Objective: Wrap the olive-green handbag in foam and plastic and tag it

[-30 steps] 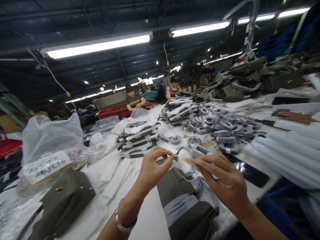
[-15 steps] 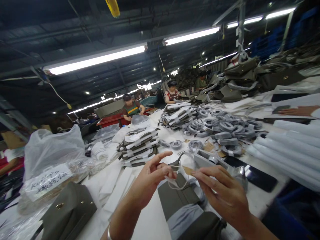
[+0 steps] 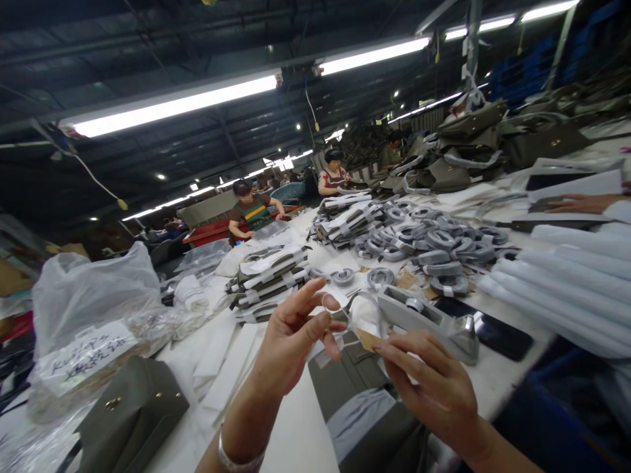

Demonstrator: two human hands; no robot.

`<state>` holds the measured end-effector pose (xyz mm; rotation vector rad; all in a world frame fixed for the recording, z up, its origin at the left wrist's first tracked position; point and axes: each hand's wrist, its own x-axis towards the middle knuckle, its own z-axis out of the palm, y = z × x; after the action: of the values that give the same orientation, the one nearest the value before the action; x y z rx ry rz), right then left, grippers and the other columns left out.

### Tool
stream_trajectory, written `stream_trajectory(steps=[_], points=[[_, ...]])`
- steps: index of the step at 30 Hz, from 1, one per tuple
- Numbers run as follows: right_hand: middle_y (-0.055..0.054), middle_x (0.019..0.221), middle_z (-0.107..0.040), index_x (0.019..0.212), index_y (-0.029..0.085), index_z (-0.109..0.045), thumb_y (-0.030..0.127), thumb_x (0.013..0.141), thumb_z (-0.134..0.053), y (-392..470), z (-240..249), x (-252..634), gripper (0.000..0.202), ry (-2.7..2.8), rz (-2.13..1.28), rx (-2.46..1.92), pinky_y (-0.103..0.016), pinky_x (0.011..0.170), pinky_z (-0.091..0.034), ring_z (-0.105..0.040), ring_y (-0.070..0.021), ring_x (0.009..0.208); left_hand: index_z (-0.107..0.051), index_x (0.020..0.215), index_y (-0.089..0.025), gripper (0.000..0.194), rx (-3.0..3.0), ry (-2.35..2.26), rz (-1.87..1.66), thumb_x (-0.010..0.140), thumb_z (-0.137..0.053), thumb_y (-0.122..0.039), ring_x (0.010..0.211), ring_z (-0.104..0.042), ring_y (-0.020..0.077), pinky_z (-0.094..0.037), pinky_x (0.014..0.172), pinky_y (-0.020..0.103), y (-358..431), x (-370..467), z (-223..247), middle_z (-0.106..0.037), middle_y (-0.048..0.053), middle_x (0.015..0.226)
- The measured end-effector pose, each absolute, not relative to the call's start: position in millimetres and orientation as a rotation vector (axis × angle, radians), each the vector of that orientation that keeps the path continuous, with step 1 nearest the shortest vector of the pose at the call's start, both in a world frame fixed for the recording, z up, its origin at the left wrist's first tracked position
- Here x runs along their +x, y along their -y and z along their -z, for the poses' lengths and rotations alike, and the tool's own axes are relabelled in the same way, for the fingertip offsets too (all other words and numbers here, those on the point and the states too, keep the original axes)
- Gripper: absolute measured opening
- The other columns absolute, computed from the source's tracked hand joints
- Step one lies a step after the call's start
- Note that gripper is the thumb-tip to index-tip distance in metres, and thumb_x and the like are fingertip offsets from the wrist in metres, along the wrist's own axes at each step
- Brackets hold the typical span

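My right hand (image 3: 428, 381) pinches a small tan hang tag (image 3: 367, 339) between thumb and fingertips. A thin white string (image 3: 340, 307) runs from the tag to my left hand (image 3: 298, 335), where it loops around the fingers. The left thumb and fingers are drawn together on that string. Below both hands lies an olive-grey bag (image 3: 350, 374) on the white table, with a band of pale grey wrapping (image 3: 362, 417) across it. Just beyond the tag is a grey tape dispenser (image 3: 428, 322).
A dark phone (image 3: 486, 328) lies right of the dispenser. Coiled wrapped straps (image 3: 438, 240) and stacked wrapped pieces (image 3: 269, 279) fill the table beyond. Another olive bag (image 3: 131, 414) and a plastic sack (image 3: 98, 295) stand left. A co-worker's hand (image 3: 582, 203) rests at far right.
My left fingers have curled in, and the string now loops up over them. The tag has tilted and sits slightly lower in my right hand. The view has shifted a little.
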<state>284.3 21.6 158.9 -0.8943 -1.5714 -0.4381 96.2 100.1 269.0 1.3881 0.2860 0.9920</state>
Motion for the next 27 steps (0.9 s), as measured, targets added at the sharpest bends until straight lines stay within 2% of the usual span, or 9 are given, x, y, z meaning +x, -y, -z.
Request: stream_trajectory(steps=[3, 7, 12, 14, 17, 19, 21, 24, 27], points=[[-0.006, 0.094, -0.069, 0.113, 0.018, -0.067, -0.007, 0.081, -0.065, -18, -160, 279, 0.041, 1.529, 0.406, -0.894, -0.028, 0.077, -0.055, -0.063, -0.0147, 0.086, -0.071, 0.114, -0.032, 0.032, 1.339, -0.316, -1.175, 0.085, -0.075, -0.019, 0.062, -0.067, 0.0049, -0.057, 0.093, 0.03, -104, 102, -266, -0.066, -0.007, 0.087], [-0.005, 0.094, -0.068, 0.111, 0.018, -0.067, -0.005, 0.081, -0.065, -20, -159, 273, 0.038, 1.468, 0.36, -0.933, -0.027, 0.078, -0.055, -0.063, -0.0141, 0.086, -0.071, 0.112, -0.028, 0.037, 1.125, -0.401, -1.368, 0.078, -0.081, -0.016, 0.092, -0.069, 0.0105, -0.055, 0.089, 0.02, -110, 108, -257, -0.065, -0.004, 0.09], [-0.006, 0.103, -0.068, 0.118, 0.023, -0.065, 0.003, 0.085, -0.063, -18, -152, 271, 0.038, 1.533, 0.181, -0.963, -0.03, 0.087, -0.054, -0.064, -0.0173, 0.097, -0.072, 0.112, -0.028, 0.04, 1.053, -0.509, -1.366, 0.075, -0.082, -0.016, 0.101, -0.068, 0.0139, -0.056, 0.082, 0.018, -105, 107, -254, -0.068, -0.001, 0.101], [-0.009, 0.123, -0.064, 0.132, 0.025, -0.058, 0.015, 0.09, -0.061, -15, -152, 271, 0.043, 1.585, -0.032, -0.98, -0.037, 0.101, -0.05, -0.059, -0.0222, 0.117, -0.071, 0.113, -0.029, 0.042, 1.062, -0.525, -1.327, 0.075, -0.081, -0.016, 0.105, -0.067, 0.0163, -0.056, 0.08, 0.018, -100, 107, -257, -0.068, 0.0, 0.108], [-0.009, 0.154, -0.042, 0.153, 0.028, -0.032, 0.04, 0.095, -0.056, -14, -160, 266, 0.063, 1.516, -0.416, -0.944, -0.046, 0.117, -0.036, -0.039, -0.0274, 0.142, -0.071, 0.115, -0.029, 0.04, 1.102, -0.5, -1.23, 0.078, -0.077, -0.014, 0.109, -0.066, 0.019, -0.057, 0.083, 0.022, -91, 113, -258, -0.069, 0.002, 0.112], [-0.007, 0.16, -0.031, 0.157, 0.031, -0.017, 0.053, 0.093, -0.057, -17, -169, 259, 0.079, 1.431, -0.602, -0.878, -0.049, 0.121, -0.029, -0.031, -0.0281, 0.147, -0.07, 0.116, -0.029, 0.04, 1.133, -0.463, -1.156, 0.08, -0.073, -0.012, 0.108, -0.066, 0.0185, -0.057, 0.087, 0.025, -85, 118, -256, -0.069, 0.002, 0.112], [-0.005, 0.162, -0.029, 0.158, 0.034, -0.012, 0.055, 0.089, -0.063, -21, -176, 251, 0.088, 1.386, -0.68, -0.886, -0.049, 0.122, -0.025, -0.029, -0.0277, 0.148, -0.069, 0.118, -0.028, 0.041, 1.151, -0.448, -1.105, 0.081, -0.071, -0.011, 0.106, -0.066, 0.0178, -0.056, 0.09, 0.027, -80, 123, -252, -0.069, 0.003, 0.113], [-0.005, 0.152, -0.045, 0.154, 0.035, -0.025, 0.045, 0.091, -0.065, -23, -183, 244, 0.075, 1.306, -0.69, -0.983, -0.045, 0.119, -0.033, -0.043, -0.0248, 0.14, -0.068, 0.119, -0.026, 0.039, 1.16, -0.465, -1.077, 0.083, -0.07, -0.011, 0.107, -0.066, 0.0176, -0.053, 0.094, 0.026, -74, 127, -247, -0.069, 0.004, 0.114], [-0.005, 0.116, -0.07, 0.135, 0.027, -0.056, 0.039, 0.099, -0.053, -21, -180, 251, 0.038, 1.317, -0.707, -1.029, -0.036, 0.102, -0.05, -0.065, -0.0208, 0.112, -0.069, 0.118, -0.026, 0.038, 1.15, -0.465, -1.053, 0.083, -0.07, -0.012, 0.107, -0.066, 0.0182, -0.054, 0.088, 0.024, -71, 126, -246, -0.069, 0.003, 0.111]])
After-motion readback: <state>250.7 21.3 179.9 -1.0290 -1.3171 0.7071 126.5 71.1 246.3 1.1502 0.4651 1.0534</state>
